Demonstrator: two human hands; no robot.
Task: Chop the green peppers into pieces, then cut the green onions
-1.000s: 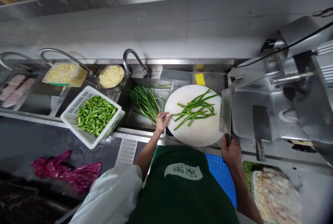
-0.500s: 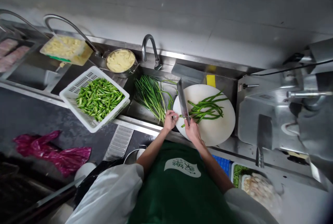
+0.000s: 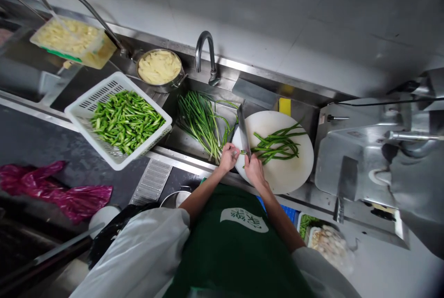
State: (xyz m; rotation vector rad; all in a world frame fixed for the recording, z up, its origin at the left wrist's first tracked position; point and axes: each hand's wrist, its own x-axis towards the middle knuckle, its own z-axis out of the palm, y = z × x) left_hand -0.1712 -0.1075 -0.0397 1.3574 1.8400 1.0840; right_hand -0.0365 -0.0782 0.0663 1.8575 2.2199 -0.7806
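Note:
My right hand (image 3: 255,169) is wrapped round the handle of a cleaver (image 3: 243,128), its wide blade pointing away from me over the left side of a round white cutting board (image 3: 291,173). To the left of the blade, my left hand (image 3: 229,156) pinches the end of a short green vegetable piece (image 3: 242,152) at the board's edge. Long, thin green pods (image 3: 277,144), perhaps chillies, lie in a loose heap on the board, right of the cleaver. Left of my hands, a bunch of scallions (image 3: 197,118) lies in the sink.
A white slotted basket (image 3: 118,165) of cut green pieces sits to the left across the sink edge. Behind it stand a metal pot (image 3: 166,86) of pale slices and a curved faucet (image 3: 208,55). Another cleaver (image 3: 348,175) lies on the metal surface at right.
The view has shifted slightly. Both hands stay at the board's left side; the cleaver is still in my right hand and a green piece still at my left fingers.

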